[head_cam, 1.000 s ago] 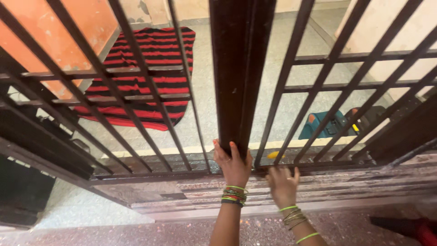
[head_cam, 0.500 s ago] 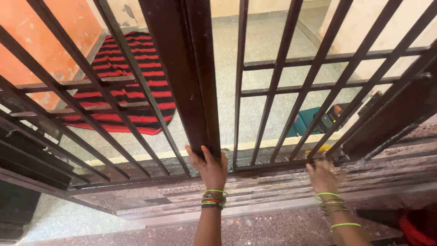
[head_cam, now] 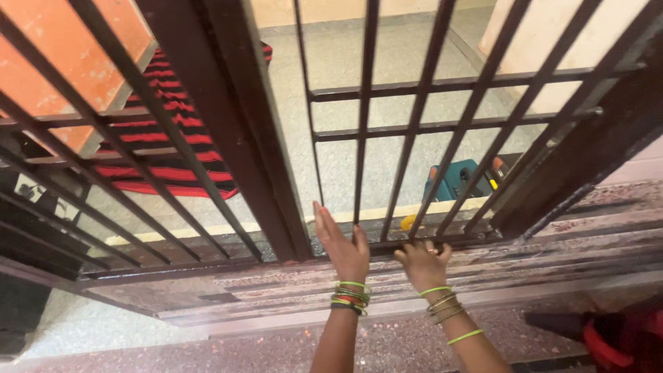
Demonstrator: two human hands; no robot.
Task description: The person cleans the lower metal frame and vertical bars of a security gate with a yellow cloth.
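Containers are few from my remote seat: only a teal case (head_cam: 452,181) with dark trim, lying on the speckled floor (head_cam: 400,62) beyond the bars, and I cannot see whether it is open or what it holds. A small yellow object (head_cam: 409,222) sits just beside the pale sill, near the case.

My left hand (head_cam: 347,249) is raised with fingers (head_cam: 324,222) stretched almost straight and spread a little; the fingertips lie against the foot of the wide dark post (head_cam: 228,117) of the left gate panel, gripping nothing. My right hand (head_cam: 421,264) is just beside it, knuckles up, fingers curled loosely over the bottom rail (head_cam: 442,242) of the barred gate (head_cam: 428,124) on the right; I cannot tell whether they close round the rail or only rest on it. Green and gold bangles (head_cam: 351,295) ring both wrists.

Beneath the hands runs a worn, stained threshold (head_cam: 539,266) with several parallel tracks. Past the bars a red-and-black striped cloth (head_cam: 166,148) lies on the floor beside an orange wall (head_cam: 62,76); a cream wall (head_cam: 587,48) stands at the right. Something red (head_cam: 611,342) lies at the lower right corner.
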